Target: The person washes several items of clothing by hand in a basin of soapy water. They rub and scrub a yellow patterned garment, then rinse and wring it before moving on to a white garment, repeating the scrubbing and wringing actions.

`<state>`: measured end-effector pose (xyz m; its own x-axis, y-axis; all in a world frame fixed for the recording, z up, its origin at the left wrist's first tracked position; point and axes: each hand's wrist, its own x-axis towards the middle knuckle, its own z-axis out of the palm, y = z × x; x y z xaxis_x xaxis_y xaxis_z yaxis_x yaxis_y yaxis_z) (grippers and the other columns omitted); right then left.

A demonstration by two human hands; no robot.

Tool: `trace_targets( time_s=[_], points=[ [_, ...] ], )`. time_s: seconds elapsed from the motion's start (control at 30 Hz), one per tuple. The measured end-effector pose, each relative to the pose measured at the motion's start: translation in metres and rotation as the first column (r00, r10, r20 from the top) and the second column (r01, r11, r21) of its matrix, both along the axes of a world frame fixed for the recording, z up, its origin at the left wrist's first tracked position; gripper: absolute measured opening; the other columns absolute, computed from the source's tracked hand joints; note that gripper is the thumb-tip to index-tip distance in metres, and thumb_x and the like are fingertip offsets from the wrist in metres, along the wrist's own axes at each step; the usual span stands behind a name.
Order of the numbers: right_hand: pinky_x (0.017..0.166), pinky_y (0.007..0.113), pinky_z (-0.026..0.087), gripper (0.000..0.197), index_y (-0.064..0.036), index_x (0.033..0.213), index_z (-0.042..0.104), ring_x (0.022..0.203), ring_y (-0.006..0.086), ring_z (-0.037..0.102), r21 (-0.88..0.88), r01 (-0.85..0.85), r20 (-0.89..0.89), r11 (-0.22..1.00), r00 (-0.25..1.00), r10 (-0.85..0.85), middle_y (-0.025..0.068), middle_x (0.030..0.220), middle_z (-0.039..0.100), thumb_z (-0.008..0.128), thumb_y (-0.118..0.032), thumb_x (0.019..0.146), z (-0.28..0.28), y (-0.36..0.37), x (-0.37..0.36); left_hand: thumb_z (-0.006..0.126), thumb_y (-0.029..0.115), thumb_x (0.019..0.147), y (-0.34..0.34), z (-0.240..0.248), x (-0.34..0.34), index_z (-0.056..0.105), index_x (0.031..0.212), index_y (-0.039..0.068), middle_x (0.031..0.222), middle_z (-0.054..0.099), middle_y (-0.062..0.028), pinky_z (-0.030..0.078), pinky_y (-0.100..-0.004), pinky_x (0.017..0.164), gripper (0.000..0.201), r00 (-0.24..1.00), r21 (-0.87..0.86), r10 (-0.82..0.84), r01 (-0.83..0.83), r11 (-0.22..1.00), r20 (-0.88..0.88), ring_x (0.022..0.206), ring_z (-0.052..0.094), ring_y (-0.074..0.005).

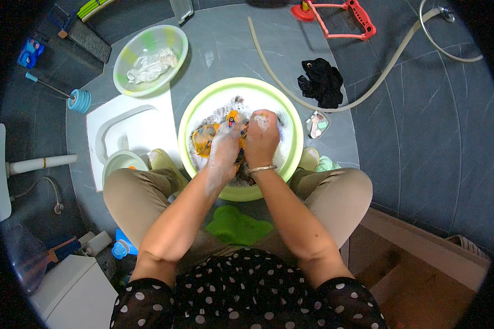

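Note:
A round yellow-green basin [240, 193] full of white suds stands on the floor between my feet. Inside it, my left hand [226, 143] is closed on a wet cloth [204, 139], orange and yellow with dark patches. Close beside it, my right hand [261, 137] is a fist, foam on its knuckles and a bangle at the wrist. Both hands grip the bunched cloth, whose lower part sinks into the foam. The fingertips are mostly hidden.
Behind on the left, another basin [119, 82] holds white cloth [152, 64]. A squat toilet [93, 143] with a small pale tub [111, 160] lies left. Black cloth [322, 83], a pale hose [362, 101] and a small soap dish [317, 125] are on the right.

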<state>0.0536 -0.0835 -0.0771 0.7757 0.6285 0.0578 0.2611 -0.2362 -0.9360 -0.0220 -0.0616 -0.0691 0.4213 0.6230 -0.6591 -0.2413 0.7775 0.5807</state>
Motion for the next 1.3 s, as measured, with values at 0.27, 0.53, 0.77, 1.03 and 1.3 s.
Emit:
trace_targets(
  time_s=[0.27,0.53,0.77,1.03,1.3],
  points=[
    [0.080,0.038,0.045,0.034,0.0018,0.099,0.057,0.086,0.0304,0.059,-0.071,-0.390,-0.293,0.918,0.888,0.354,0.0191,0.094,0.061,0.053,-0.029,0.084,-0.001,-0.014,-0.002,0.044,0.048,0.092,-0.013,-0.020,-0.004,0.045,0.124,0.006,0.116,0.055,-0.0132,0.046,-0.0358,0.087,0.052,0.997,-0.084,-0.056,0.060,0.995,0.053,0.101,0.057,-0.0254],
    [0.072,0.045,0.047,0.028,-0.0010,0.095,0.057,0.080,0.0395,0.060,-0.199,-0.505,-0.069,0.840,0.862,0.502,0.0223,0.088,0.062,0.054,-0.026,0.083,0.052,-0.052,-0.054,0.049,0.046,0.090,0.001,-0.099,-0.030,0.055,0.109,0.007,0.098,0.061,-0.0105,0.050,-0.0371,0.075,0.044,0.741,-0.093,-0.093,0.205,0.974,0.665,0.087,0.060,-0.0222],
    [0.069,0.049,0.046,0.020,-0.0043,0.094,0.056,0.078,0.0402,0.059,-0.015,-0.214,0.096,0.977,0.972,0.214,0.0192,0.083,0.061,0.057,-0.020,0.082,-0.007,-0.018,-0.026,0.047,0.025,0.092,-0.001,-0.030,-0.009,0.054,0.108,0.004,0.097,0.062,-0.0109,0.051,-0.0373,0.070,0.027,0.992,-0.094,0.070,-0.060,0.994,0.108,0.083,0.061,-0.0218],
    [0.082,0.042,0.044,0.039,0.0013,0.096,0.059,0.090,0.0367,0.057,-0.011,-0.315,-0.399,0.949,0.872,0.284,0.0213,0.092,0.060,0.055,-0.034,0.081,-0.044,-0.006,0.017,0.043,0.038,0.094,-0.016,-0.009,0.004,0.049,0.119,0.009,0.110,0.060,-0.0096,0.050,-0.0411,0.081,0.039,0.993,-0.136,0.009,-0.025,0.990,-0.118,0.095,0.060,-0.0249],
    [0.077,0.048,0.044,0.047,0.0006,0.095,0.059,0.086,0.0418,0.058,-0.258,-0.399,-0.222,0.880,0.911,0.348,0.0253,0.094,0.060,0.054,-0.043,0.079,0.023,-0.032,-0.029,0.046,0.055,0.089,0.012,-0.031,-0.019,0.059,0.105,0.008,0.094,0.063,-0.0084,0.050,-0.0346,0.072,0.051,0.998,-0.217,-0.044,0.035,0.975,-0.040,0.082,0.061,-0.0210]
  ],
)
